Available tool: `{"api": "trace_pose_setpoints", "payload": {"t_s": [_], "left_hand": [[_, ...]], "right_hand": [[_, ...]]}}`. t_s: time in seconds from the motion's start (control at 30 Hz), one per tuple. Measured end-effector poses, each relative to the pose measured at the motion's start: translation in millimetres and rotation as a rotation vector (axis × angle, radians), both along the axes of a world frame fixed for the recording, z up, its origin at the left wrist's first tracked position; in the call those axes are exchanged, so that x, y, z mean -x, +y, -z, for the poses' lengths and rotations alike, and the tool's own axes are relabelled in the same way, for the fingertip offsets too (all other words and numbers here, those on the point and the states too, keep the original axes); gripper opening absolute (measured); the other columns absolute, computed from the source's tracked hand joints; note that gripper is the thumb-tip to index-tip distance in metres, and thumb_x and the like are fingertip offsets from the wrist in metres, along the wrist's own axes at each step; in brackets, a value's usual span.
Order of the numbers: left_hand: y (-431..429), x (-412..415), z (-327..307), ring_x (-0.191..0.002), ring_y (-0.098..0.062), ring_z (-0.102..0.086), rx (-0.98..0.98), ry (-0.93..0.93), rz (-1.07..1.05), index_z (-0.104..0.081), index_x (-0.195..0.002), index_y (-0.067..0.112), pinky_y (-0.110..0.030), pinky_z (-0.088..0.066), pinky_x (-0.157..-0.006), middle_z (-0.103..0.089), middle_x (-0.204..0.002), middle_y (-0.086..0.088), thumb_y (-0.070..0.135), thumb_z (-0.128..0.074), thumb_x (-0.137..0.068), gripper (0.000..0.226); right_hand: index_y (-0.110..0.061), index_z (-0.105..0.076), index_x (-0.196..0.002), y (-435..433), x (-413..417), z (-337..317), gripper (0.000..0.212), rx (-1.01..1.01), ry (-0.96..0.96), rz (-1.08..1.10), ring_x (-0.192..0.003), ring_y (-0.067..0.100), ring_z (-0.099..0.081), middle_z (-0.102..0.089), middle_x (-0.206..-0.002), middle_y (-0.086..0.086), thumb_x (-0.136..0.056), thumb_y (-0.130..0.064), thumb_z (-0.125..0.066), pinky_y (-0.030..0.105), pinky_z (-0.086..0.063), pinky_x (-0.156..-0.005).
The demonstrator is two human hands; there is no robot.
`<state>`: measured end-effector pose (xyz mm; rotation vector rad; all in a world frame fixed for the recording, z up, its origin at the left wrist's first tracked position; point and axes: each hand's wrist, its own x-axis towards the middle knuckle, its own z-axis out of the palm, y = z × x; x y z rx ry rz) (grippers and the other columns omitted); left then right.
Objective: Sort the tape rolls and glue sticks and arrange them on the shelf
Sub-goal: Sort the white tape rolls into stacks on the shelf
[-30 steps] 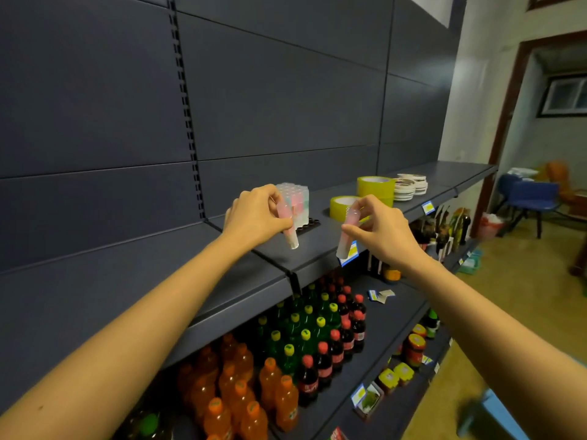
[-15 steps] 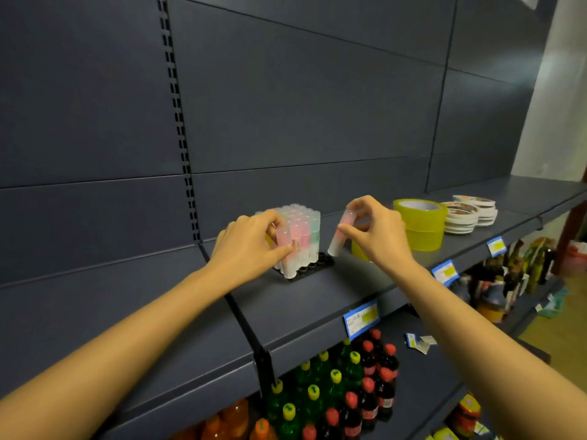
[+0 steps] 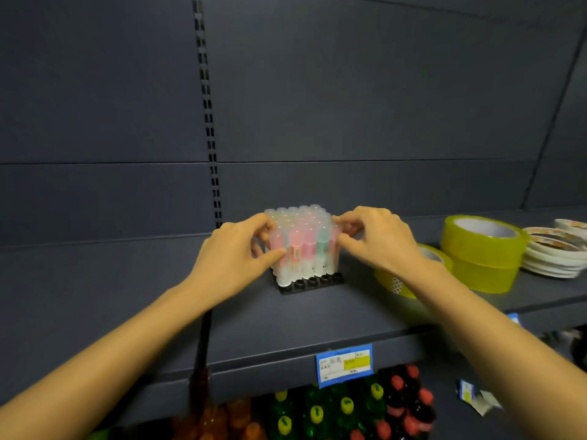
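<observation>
A block of several translucent glue sticks (image 3: 305, 246), pink, green and clear, stands upright in a black tray (image 3: 313, 284) on the dark shelf (image 3: 317, 322). My left hand (image 3: 235, 258) pinches the glue stick at the block's front left corner (image 3: 280, 265), thumb in front and fingers behind. My right hand (image 3: 378, 239) pinches a pink glue stick at the block's right edge (image 3: 333, 246). Two wide yellow tape rolls (image 3: 482, 252) are stacked to the right, and a third yellow roll (image 3: 394, 285) lies partly hidden behind my right wrist.
A stack of thin white tape rolls (image 3: 552, 257) sits at the far right of the shelf. A blue and yellow price tag (image 3: 344, 363) hangs on the shelf's front edge. Bottles (image 3: 346, 408) with yellow and red caps fill the shelf below. A slotted upright (image 3: 208, 122) runs up the back panel.
Both hands brought their glue sticks from the air down to the block, the left to its left front corner, the right to its right edge. The view moved closer to the shelf.
</observation>
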<state>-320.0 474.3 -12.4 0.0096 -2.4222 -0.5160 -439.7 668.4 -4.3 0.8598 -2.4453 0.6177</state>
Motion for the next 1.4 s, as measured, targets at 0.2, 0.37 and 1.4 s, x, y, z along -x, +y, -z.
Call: {"api": "trace_pose_setpoints", "payload": {"t_s": [0.2,0.37,1.4], "left_hand": [[22,0,6,-0.074,-0.010,-0.061,0.043,0.004,-0.127,-0.059,-0.106,0.021,-0.034,-0.053,-0.072,-0.058,-0.081,0.018,0.040,-0.068,-0.080,0.033],[39,1,7,-0.072,-0.015,-0.063,0.118,-0.016,-0.259,-0.045,-0.113,0.023,-0.032,-0.051,-0.069,-0.059,-0.079,0.016,0.041,-0.064,-0.083,0.040],[-98,-270,14,-0.101,-0.018,-0.057,0.256,-0.191,-1.058,-0.056,-0.107,0.018,-0.032,-0.043,-0.074,-0.063,-0.103,0.004,0.045,-0.046,-0.092,0.032]], "right_hand": [[-0.035,-0.058,-0.125,11,10,-10,0.038,-0.129,0.117,-0.141,-0.095,0.008,-0.043,-0.035,-0.097,-0.015,-0.090,-0.044,-0.048,0.027,-0.032,-0.068],[-0.032,-0.065,-0.113,11,15,-11,0.028,0.059,0.128,-0.309,-0.095,0.006,-0.051,-0.042,-0.101,-0.015,-0.088,-0.034,-0.054,0.025,-0.034,-0.066],[-0.030,-0.057,-0.120,-207,-178,-8,0.029,-0.205,0.121,-0.924,-0.109,0.012,-0.057,-0.060,-0.120,-0.012,-0.092,-0.036,-0.050,0.027,-0.040,-0.077]]}}
